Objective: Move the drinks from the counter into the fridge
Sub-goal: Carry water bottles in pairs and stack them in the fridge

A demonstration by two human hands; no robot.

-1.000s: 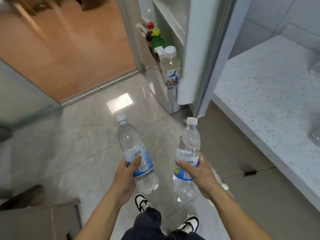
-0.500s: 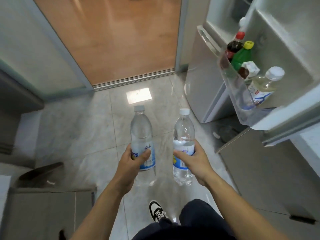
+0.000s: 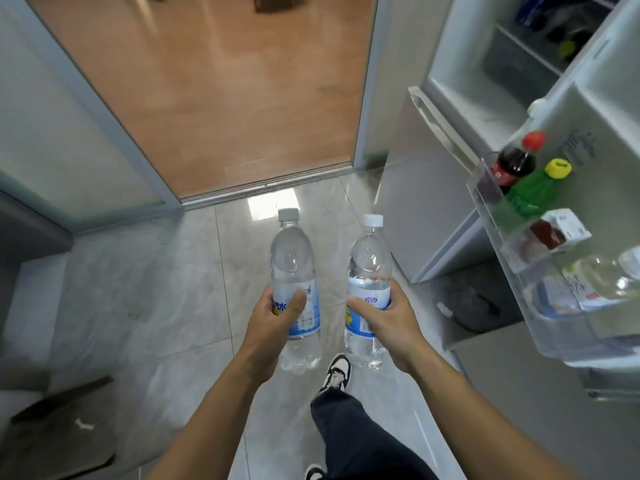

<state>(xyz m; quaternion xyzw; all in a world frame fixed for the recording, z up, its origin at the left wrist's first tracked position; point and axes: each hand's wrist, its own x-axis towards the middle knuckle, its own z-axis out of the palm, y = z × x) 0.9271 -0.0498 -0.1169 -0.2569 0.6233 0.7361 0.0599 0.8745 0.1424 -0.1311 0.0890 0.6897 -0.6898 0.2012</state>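
Holding one clear ribbed plastic water bottle each, the left hand (image 3: 273, 320) wraps the grey-capped bottle (image 3: 294, 271) at its blue label and the right hand (image 3: 391, 320) the white-capped bottle (image 3: 370, 261), both upright over glossy grey tiles. Since half a second ago the open fridge door's transparent shelf (image 3: 498, 216) has swung nearer at right, carrying a cola bottle (image 3: 516, 161), green bottle (image 3: 533, 192) and carton (image 3: 564, 226).

We read only one fragment: blue letters "rtk" or similar, partly covered by fingers, on the label of the left bottle (image 3: 294, 271). Print on the right bottle (image 3: 369, 271) and the door-shelf cartons is too blurred to read.
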